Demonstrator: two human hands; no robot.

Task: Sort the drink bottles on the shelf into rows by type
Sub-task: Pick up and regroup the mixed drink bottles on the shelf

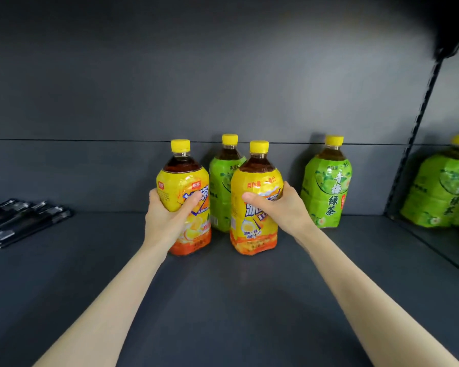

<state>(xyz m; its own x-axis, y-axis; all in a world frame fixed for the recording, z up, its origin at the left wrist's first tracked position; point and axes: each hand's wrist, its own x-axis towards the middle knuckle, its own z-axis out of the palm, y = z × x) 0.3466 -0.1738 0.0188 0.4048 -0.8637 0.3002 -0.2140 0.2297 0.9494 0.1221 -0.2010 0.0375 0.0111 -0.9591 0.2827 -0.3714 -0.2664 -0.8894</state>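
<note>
Two yellow-label iced tea bottles stand upright on the dark shelf [223, 300]. My left hand [167, 215] is wrapped around the left yellow bottle [186, 181]. My right hand [278, 210] grips the right yellow bottle [255, 234]. Behind and between them stands a green-label tea bottle [221, 186], partly hidden. Another green tea bottle [327, 186] stands alone to the right, near the back wall. All have yellow caps.
A mirror-like side panel [435, 247] at the right shows green bottles [440, 192] as a reflection or beyond it. A slotted upright [419, 120] marks the shelf's right end. Black packaged items [19, 221] lie at the far left.
</note>
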